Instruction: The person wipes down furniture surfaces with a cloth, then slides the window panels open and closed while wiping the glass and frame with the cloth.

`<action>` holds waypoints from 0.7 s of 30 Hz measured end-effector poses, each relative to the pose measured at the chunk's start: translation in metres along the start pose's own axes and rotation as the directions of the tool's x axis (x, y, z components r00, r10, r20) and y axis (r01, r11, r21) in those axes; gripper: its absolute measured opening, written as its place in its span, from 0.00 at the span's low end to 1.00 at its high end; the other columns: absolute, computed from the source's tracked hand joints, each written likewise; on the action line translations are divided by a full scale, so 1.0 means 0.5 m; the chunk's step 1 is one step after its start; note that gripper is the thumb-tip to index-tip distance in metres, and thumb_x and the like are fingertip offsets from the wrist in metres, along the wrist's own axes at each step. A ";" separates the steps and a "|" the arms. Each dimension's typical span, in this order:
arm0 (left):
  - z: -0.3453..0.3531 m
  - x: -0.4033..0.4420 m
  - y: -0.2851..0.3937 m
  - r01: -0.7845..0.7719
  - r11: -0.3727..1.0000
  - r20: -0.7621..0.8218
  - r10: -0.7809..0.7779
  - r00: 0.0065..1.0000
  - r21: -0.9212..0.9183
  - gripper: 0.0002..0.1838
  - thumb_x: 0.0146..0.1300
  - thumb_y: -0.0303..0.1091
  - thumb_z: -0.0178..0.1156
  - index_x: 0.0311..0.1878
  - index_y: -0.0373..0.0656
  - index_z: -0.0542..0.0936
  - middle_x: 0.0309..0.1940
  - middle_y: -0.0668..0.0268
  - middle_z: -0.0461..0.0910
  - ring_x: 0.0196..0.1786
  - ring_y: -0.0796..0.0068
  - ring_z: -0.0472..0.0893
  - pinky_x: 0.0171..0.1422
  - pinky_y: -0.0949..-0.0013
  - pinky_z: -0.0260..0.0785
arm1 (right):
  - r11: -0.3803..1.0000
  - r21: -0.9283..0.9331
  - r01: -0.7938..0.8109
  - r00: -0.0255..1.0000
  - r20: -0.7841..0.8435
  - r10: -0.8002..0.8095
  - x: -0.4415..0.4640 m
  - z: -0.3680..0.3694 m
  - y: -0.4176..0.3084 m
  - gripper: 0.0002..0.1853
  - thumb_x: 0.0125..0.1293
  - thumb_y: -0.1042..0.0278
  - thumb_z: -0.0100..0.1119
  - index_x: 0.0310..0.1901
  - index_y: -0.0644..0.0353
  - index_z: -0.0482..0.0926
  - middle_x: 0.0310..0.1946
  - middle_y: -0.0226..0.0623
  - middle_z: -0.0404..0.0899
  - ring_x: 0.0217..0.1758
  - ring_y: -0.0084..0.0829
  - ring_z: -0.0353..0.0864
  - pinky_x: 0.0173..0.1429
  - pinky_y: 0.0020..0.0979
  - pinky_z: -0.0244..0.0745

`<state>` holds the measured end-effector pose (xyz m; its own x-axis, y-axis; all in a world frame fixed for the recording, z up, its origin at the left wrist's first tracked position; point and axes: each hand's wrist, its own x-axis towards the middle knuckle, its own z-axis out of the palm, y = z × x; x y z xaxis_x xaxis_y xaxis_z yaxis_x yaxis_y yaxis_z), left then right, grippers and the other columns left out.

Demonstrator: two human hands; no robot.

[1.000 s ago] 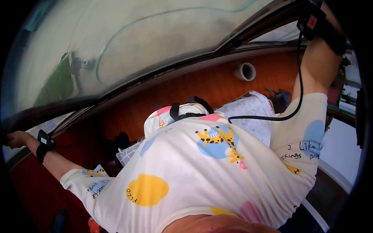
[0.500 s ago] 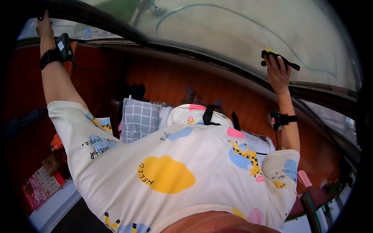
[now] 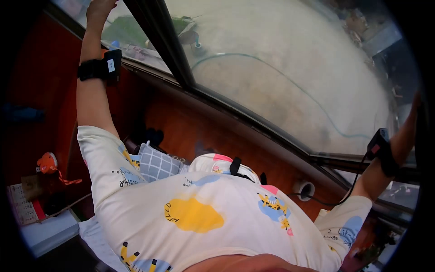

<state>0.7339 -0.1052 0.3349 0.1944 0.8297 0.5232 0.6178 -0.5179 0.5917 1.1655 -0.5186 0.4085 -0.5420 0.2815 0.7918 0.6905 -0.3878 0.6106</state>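
Note:
My left hand [image 3: 100,10] is raised at the top left, beside the dark window frame [image 3: 156,41]. The top of the picture cuts off its fingers, so its grip is hidden. My right arm stretches out to the far right, past the large glass pane [image 3: 281,59]. Only a dim part of my right hand [image 3: 414,108] shows at the black rim of the view; its fingers and anything in them are hidden. A black strapped device [image 3: 112,65] sits on my left forearm, and another device [image 3: 378,144] with a cable is on my right.
The window sill [image 3: 244,118] runs slantwise in front of me. Beyond the glass lies a green hose [image 3: 272,68] on pale ground. Below are a checked cushion [image 3: 158,162], a white pipe end [image 3: 304,189], an orange toy [image 3: 47,162] and a white box [image 3: 47,231].
My right hand has swung right and out to the view's edge; the black-and-yellow tool it held on the glass no longer shows. My left hand now appears higher and further right. The view has tilted.

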 end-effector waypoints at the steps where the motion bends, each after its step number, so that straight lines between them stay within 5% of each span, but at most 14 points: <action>1: 0.005 -0.006 -0.001 0.003 0.999 0.026 -0.004 1.000 0.040 0.39 0.54 0.62 0.68 0.57 0.37 0.78 0.49 0.60 0.83 0.49 0.67 0.83 0.45 0.66 0.76 | 1.000 0.023 0.003 1.000 0.008 -0.003 -0.002 0.023 -0.077 0.23 0.73 0.52 0.44 0.63 0.53 0.73 0.66 0.42 0.69 0.68 0.43 0.67 0.68 0.49 0.59; 4: 0.030 0.049 -0.104 -0.154 0.962 0.104 0.133 0.986 0.224 0.38 0.58 0.64 0.62 0.60 0.42 0.74 0.45 0.66 0.85 0.48 0.71 0.84 0.52 0.68 0.76 | 0.985 0.144 -0.090 0.899 0.438 0.019 -0.057 0.049 -0.420 0.22 0.66 0.58 0.56 0.63 0.38 0.76 0.69 0.15 0.66 0.73 0.26 0.62 0.78 0.40 0.43; 6: 0.035 0.029 -0.065 -0.248 0.956 0.055 0.242 0.969 0.159 0.40 0.54 0.70 0.63 0.54 0.41 0.79 0.38 0.62 0.85 0.41 0.66 0.85 0.49 0.64 0.76 | 0.922 0.328 0.208 0.821 0.454 -0.347 -0.132 0.069 -0.600 0.23 0.67 0.57 0.52 0.64 0.41 0.74 0.71 0.17 0.63 0.77 0.25 0.54 0.80 0.41 0.37; 8: 0.036 0.023 -0.044 -0.244 0.961 0.009 0.245 0.970 0.129 0.38 0.50 0.74 0.62 0.44 0.44 0.80 0.28 0.67 0.84 0.34 0.70 0.85 0.43 0.65 0.77 | 0.794 0.427 0.433 0.634 0.482 -0.605 -0.205 0.077 -0.714 0.31 0.67 0.59 0.44 0.72 0.51 0.61 0.74 0.20 0.57 0.79 0.25 0.45 0.82 0.39 0.31; 12: 0.016 0.019 -0.019 -0.305 0.952 -0.014 0.305 0.952 0.034 0.33 0.51 0.71 0.64 0.37 0.46 0.78 0.21 0.70 0.79 0.27 0.70 0.82 0.36 0.67 0.75 | 0.659 0.579 0.480 0.511 0.426 -0.747 -0.137 0.111 -0.736 0.30 0.66 0.60 0.48 0.71 0.53 0.64 0.72 0.20 0.61 0.77 0.28 0.50 0.82 0.39 0.31; 15: -0.005 0.019 -0.001 -0.316 0.948 -0.028 0.317 0.948 0.033 0.32 0.51 0.68 0.65 0.37 0.45 0.77 0.19 0.70 0.77 0.25 0.70 0.82 0.32 0.68 0.74 | 0.772 0.486 0.410 0.699 0.377 -0.608 0.135 0.144 -0.595 0.22 0.67 0.57 0.52 0.62 0.44 0.75 0.71 0.18 0.62 0.77 0.27 0.51 0.82 0.40 0.34; 17: -0.022 0.010 0.008 -0.335 0.942 -0.041 0.336 0.941 0.025 0.30 0.52 0.66 0.66 0.37 0.45 0.77 0.17 0.70 0.76 0.22 0.70 0.81 0.29 0.68 0.74 | 0.907 0.336 0.253 0.868 0.335 -0.367 0.347 0.181 -0.488 0.19 0.63 0.56 0.58 0.57 0.38 0.78 0.68 0.17 0.65 0.76 0.27 0.54 0.79 0.44 0.41; 19: -0.022 0.015 0.005 -0.349 0.937 -0.062 0.348 0.935 0.006 0.30 0.52 0.65 0.67 0.38 0.45 0.77 0.16 0.70 0.76 0.21 0.69 0.81 0.29 0.67 0.74 | 0.962 0.192 0.194 0.966 0.132 -0.221 0.561 0.221 -0.352 0.18 0.65 0.60 0.61 0.57 0.44 0.78 0.66 0.24 0.69 0.74 0.31 0.59 0.75 0.42 0.48; 21: -0.021 0.018 0.006 -0.359 0.933 -0.056 0.360 0.931 0.016 0.30 0.53 0.64 0.67 0.39 0.44 0.77 0.17 0.69 0.77 0.21 0.68 0.81 0.29 0.67 0.74 | 0.998 0.038 0.050 0.982 0.183 -0.056 0.712 0.283 -0.223 0.20 0.71 0.54 0.50 0.60 0.50 0.75 0.67 0.33 0.68 0.73 0.39 0.60 0.72 0.48 0.52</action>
<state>0.7295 -0.1015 0.3479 0.3610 0.5750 0.7342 0.5192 -0.7779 0.3540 0.9635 -0.2511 0.6247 -0.4830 0.4582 0.7461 0.6805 -0.3398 0.6492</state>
